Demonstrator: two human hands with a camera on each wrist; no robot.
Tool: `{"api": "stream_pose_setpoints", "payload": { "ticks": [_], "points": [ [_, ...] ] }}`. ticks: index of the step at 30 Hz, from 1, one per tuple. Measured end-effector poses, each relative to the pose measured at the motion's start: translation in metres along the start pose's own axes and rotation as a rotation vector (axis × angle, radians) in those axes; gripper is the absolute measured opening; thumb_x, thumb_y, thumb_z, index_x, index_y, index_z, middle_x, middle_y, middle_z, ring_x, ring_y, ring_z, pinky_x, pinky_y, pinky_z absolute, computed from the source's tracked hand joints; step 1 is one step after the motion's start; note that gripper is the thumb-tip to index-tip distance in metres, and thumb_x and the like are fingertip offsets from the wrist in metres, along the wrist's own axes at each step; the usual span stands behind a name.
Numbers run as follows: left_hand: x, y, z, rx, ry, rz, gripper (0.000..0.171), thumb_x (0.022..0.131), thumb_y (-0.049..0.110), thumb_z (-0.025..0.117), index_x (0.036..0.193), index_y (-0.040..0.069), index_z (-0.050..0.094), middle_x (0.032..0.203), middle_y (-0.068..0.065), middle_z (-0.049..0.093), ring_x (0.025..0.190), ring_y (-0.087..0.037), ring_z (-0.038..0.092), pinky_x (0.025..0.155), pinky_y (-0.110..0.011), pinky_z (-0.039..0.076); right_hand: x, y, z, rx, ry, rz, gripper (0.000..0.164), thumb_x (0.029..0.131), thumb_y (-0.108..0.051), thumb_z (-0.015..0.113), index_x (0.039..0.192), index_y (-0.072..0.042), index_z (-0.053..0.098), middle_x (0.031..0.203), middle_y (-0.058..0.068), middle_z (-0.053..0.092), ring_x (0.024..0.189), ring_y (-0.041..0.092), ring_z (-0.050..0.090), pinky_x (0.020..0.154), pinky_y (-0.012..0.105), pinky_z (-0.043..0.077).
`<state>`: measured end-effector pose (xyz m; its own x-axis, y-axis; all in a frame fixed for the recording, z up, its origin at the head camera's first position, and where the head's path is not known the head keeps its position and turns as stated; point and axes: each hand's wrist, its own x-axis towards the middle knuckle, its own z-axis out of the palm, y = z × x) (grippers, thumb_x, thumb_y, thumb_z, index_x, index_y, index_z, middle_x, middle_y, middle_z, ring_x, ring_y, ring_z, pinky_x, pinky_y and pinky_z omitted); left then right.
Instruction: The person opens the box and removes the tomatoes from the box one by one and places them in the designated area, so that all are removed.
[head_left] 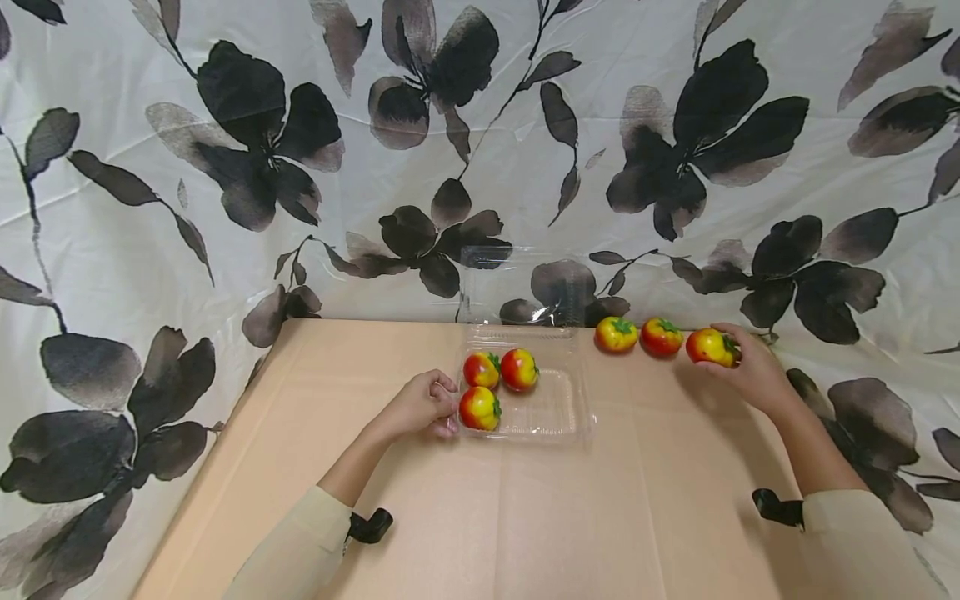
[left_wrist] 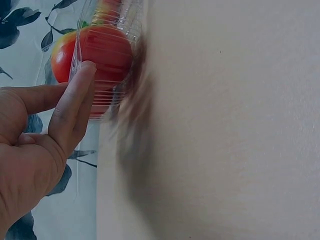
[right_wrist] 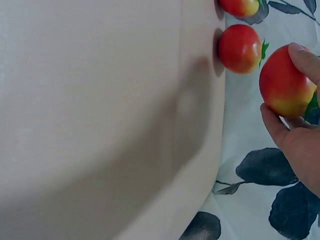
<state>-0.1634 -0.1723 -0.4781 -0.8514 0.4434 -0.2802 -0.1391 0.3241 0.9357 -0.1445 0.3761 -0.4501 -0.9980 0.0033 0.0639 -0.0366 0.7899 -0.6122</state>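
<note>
A clear plastic clamshell box [head_left: 555, 400] lies on the table with its lid [head_left: 525, 287] raised at the back. Three red-and-yellow fruits [head_left: 480, 408] with green leafy caps sit in its left part. My left hand [head_left: 423, 404] pinches the box's left side wall between thumb and fingers; the left wrist view shows a fruit [left_wrist: 107, 52] behind that ribbed wall. On the right, my right hand [head_left: 753, 371] grips another such fruit [head_left: 708, 347], thumb and fingers around its sides. In the right wrist view this fruit [right_wrist: 285, 82] appears above the table's far edge.
Two more fruits, one yellower [head_left: 616, 334] and one redder [head_left: 662, 337], stand along the table's back edge between the box and my right hand. A floral cloth [head_left: 555, 167] hangs behind the light wooden-coloured table [head_left: 562, 517].
</note>
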Motion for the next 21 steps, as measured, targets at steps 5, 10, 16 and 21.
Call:
{"api": "stream_pose_setpoints", "payload": {
  "ticks": [5,10,16,21],
  "points": [
    [0.001,-0.001,0.0,0.004,-0.004,-0.001,0.027,0.097,-0.003,0.061,0.121,-0.008,0.049,0.088,-0.021,0.066,0.066,-0.024,0.074,0.065,-0.044,0.067,0.004,0.009,-0.001,0.017,0.005,0.066,0.08,0.098,-0.03,0.072,0.154,0.007,0.028,0.149,0.04,0.035,0.129,0.059,0.038,0.109,0.078,0.035],
    [0.0,0.0,0.0,0.01,0.003,-0.005,0.027,0.097,-0.004,0.061,0.121,-0.008,0.05,0.088,-0.019,0.065,0.066,-0.024,0.074,0.065,-0.044,0.067,0.008,0.018,0.005,0.0,0.02,0.149,0.083,0.097,-0.036,0.073,0.154,0.006,0.029,0.15,0.039,0.034,0.132,0.059,0.035,0.112,0.077,0.032],
    [-0.001,0.003,0.001,-0.001,-0.001,-0.011,0.027,0.097,-0.004,0.061,0.121,-0.008,0.049,0.087,-0.019,0.064,0.066,-0.024,0.074,0.064,-0.044,0.067,0.012,0.024,0.01,0.026,0.001,0.239,0.088,0.096,-0.041,0.072,0.156,0.004,0.026,0.149,0.036,0.035,0.133,0.058,0.034,0.113,0.077,0.031],
    [-0.001,0.005,0.002,-0.007,0.004,-0.017,0.027,0.097,-0.004,0.061,0.121,-0.007,0.049,0.086,-0.019,0.065,0.066,-0.024,0.074,0.065,-0.045,0.067,0.017,0.03,0.014,0.036,0.0,0.27,0.088,0.097,-0.038,0.071,0.156,0.005,0.023,0.148,0.037,0.034,0.132,0.057,0.034,0.114,0.076,0.032]
  ]
}}
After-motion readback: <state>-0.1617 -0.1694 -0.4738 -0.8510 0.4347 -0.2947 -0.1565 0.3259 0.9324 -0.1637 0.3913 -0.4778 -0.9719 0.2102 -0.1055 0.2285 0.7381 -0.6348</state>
